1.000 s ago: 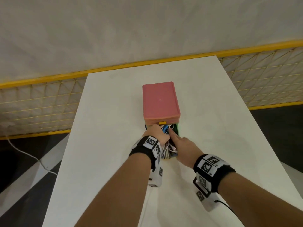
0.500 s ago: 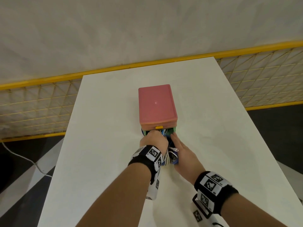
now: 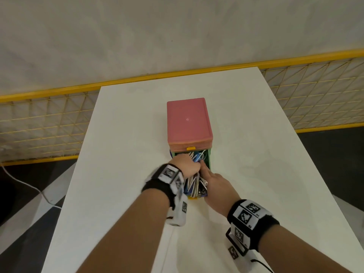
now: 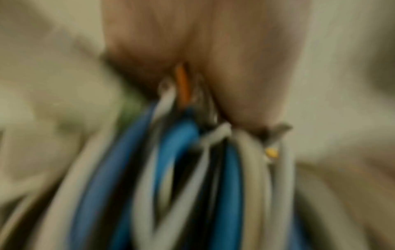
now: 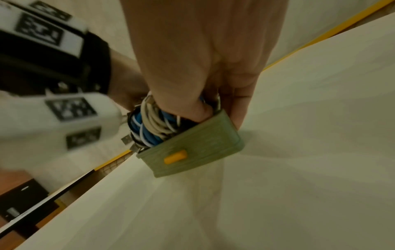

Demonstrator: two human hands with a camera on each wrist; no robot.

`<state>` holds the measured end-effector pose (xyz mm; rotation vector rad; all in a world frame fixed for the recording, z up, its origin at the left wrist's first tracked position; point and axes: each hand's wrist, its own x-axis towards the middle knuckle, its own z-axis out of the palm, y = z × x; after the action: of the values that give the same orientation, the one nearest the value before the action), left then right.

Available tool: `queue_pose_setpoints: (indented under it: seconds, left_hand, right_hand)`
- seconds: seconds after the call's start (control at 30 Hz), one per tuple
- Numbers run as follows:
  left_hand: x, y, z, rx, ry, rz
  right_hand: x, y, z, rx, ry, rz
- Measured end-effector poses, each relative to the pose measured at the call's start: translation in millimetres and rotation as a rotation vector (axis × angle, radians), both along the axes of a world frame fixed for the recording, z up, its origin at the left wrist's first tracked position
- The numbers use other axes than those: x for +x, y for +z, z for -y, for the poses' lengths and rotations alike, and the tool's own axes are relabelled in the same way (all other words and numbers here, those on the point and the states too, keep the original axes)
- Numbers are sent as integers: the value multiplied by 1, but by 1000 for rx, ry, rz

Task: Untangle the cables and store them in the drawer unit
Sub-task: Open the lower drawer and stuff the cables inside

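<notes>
- The cables (image 3: 194,170), blue and white loops bundled together, sit in the open green drawer (image 5: 192,150), pulled out from under the pink drawer unit (image 3: 189,123) on the white surface (image 3: 256,154).
- Your left hand (image 3: 186,164) is down on top of the bundle with fingers curled into the loops; the left wrist view is blurred, but cables run right under the fingers.
- Your right hand (image 3: 216,184) is at the drawer's right side: thumb pressing down into the cables, fingers along the outside wall. Both hands lie close together over the drawer.
- Expect the cables to be light, soft and springy. Coils will likely push back up once pressure comes off.
- Some loops and metal plug ends (image 5: 128,140) stand above the drawer rim at the front, so they could catch under the unit when the drawer slides in.
- Press on the thick middle of the bundle, not on single strands, which will probably slip aside.
- The drawer looks like light plastic; to push it, use the front face near the yellow knob (image 5: 175,157).
</notes>
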<state>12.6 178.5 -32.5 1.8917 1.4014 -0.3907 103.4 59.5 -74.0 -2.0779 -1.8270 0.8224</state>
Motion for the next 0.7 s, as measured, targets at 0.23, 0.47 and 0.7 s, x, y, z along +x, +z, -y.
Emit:
queue_pose_setpoints:
  seconds: [0.23,0.47,0.7]
  left_hand:
    - [-3,-19,23,235,68,-77]
    - [20,-41,24,447,-28,-319]
    - [25,-30,24,380,103,-283]
  right_hand:
    - [2,8,-2,32,-6,-51]
    - [-1,7,12,108,-156,-274]
    - [18,26,15,-124,235,-105]
